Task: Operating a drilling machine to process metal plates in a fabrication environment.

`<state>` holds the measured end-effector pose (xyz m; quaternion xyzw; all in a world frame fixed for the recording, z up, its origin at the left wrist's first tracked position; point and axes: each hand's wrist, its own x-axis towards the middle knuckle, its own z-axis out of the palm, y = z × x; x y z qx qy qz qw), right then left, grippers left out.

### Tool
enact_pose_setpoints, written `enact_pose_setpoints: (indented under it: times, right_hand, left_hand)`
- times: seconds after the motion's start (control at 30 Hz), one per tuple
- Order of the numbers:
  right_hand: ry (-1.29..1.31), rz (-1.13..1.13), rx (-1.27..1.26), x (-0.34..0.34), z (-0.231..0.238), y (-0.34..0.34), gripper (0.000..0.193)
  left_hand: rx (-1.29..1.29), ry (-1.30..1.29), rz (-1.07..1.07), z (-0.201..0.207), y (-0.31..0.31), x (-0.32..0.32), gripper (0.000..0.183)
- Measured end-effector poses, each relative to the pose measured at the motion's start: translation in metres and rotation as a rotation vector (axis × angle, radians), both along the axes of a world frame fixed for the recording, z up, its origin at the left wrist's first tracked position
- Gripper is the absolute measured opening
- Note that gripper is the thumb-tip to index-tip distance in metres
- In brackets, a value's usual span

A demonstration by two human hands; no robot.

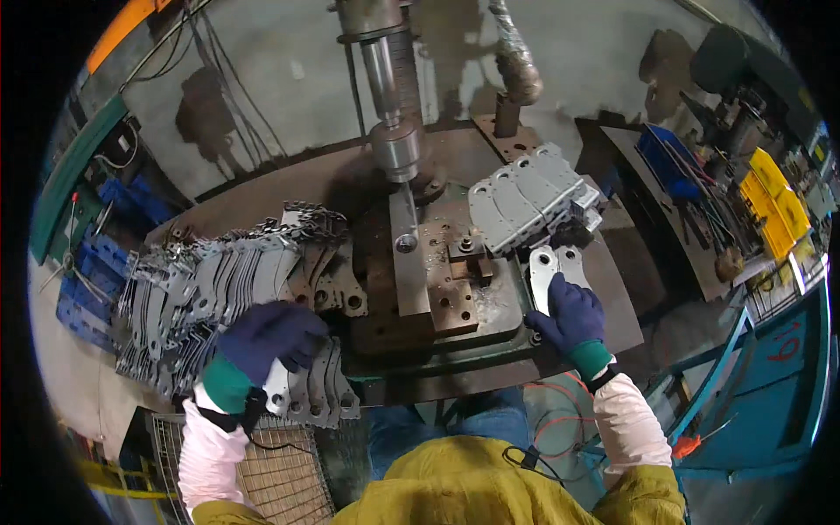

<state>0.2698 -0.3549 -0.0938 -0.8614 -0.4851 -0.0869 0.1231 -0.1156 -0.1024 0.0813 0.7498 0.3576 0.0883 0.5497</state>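
Observation:
My left hand, in a dark blue glove, is closed at the near edge of a large heap of grey metal plates. A bright flat plate with a hole at its end sticks out below its curled fingers; the grip itself is partly hidden. On the right, my gloved right hand has thumb and fingers about a pale curved metal plate with a round hole. That plate lies against a neat stack of like plates. Between my hands, a flat steel bar rests on the drill press fixture.
The drill chuck hangs above the fixture, its bit close to the bar. A bolted clamp stands on the fixture. At far right are a blue bin and yellow bins. A wire basket sits below at left.

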Motion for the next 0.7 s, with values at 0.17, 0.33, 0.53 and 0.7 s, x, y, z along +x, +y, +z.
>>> enact_pose_setpoints:
  times: [0.17,0.33,0.53,0.7]
  right_hand:
    - [0.135,-0.048,-0.133,0.010,0.000,-0.001,0.097]
    - [0.087,-0.092,-0.186,0.007,0.004,0.000,0.106]
    - [-0.123,-0.144,-0.104,-0.022,0.013,0.007,0.103]
    - [-0.062,-0.183,-0.177,-0.025,0.026,0.010,0.110]
  left_hand:
    - [0.353,0.128,-0.414,-0.015,-0.023,0.022,0.026]
    - [0.379,0.183,-0.551,-0.031,-0.024,0.006,0.029]
    - [0.205,0.189,-0.514,-0.033,-0.032,0.003,0.030]
    - [0.171,0.091,-0.609,-0.054,-0.047,0.025,0.034]
